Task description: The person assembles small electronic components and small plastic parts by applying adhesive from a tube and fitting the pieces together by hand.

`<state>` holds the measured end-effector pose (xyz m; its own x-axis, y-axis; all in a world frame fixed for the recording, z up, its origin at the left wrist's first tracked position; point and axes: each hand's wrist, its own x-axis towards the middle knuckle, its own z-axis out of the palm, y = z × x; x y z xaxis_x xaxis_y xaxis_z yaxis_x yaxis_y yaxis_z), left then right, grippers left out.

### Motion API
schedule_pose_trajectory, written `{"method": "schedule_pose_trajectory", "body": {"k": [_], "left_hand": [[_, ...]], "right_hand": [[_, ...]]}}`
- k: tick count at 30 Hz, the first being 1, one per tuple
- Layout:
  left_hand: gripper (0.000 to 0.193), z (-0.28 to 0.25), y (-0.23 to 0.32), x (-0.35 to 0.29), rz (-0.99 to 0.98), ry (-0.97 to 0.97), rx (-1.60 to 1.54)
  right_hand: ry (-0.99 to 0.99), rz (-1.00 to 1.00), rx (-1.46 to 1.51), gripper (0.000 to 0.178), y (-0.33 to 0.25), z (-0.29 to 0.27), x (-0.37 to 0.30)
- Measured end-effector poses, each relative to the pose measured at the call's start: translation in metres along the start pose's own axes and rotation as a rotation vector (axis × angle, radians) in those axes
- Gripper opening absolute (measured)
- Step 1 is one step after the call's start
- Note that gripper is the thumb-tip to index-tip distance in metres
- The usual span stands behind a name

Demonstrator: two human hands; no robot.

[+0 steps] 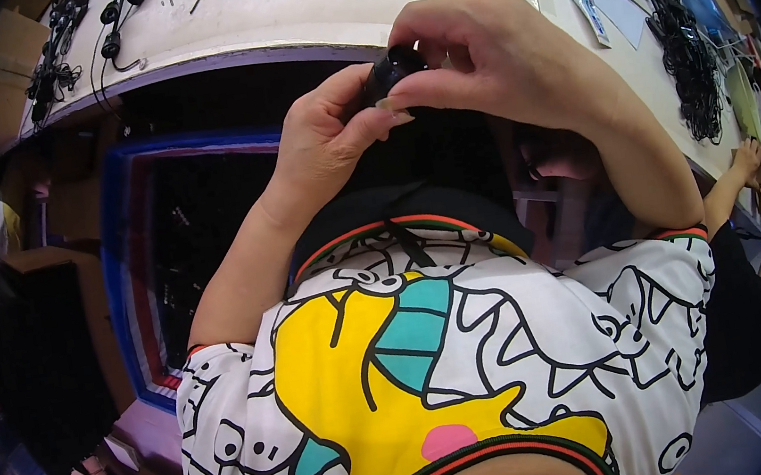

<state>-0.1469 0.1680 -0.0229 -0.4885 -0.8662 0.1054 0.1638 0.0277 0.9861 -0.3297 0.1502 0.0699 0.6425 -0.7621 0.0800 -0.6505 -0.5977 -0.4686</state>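
A short black cylindrical part [397, 68] with a glossy surface is held between my two hands, just off the near edge of the white table. My left hand [328, 122] grips it from the left, thumb stretched along its lower side. From the right, my right hand [482, 54] closes on its other end, with the thumb below and the fingers curled above. Whether something small sits between the right fingertips is hidden. The exact kind of the black part cannot be made out.
Black cables with sockets [111, 43] lie on the table [277, 13] at far left. A white tube [587, 8] and a bundle of black cords [689, 57] lie right. A blue-rimmed container [123, 269] stands below left. Another person's hand [749, 159] is at right.
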Motion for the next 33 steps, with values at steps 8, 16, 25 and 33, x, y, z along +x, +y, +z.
{"method": "schedule_pose_trajectory", "body": {"k": [8,16,25,33], "left_hand": [[0.022,-0.007,0.0,0.005,-0.073,-0.115,0.068],[0.022,-0.001,-0.005,0.012,0.005,-0.114,0.044],[0.022,-0.002,-0.006,0.017,-0.03,-0.136,0.12],[0.022,0.001,-0.016,0.019,0.028,-0.093,0.102]], "right_hand": [[0.127,-0.335,0.101,0.026,0.03,0.009,-0.001],[0.029,-0.145,0.059,0.028,0.029,0.008,-0.01],[0.19,-0.335,0.129,0.031,0.041,0.015,-0.009],[0.062,-0.157,0.007,0.037,0.044,0.014,-0.009]]}}
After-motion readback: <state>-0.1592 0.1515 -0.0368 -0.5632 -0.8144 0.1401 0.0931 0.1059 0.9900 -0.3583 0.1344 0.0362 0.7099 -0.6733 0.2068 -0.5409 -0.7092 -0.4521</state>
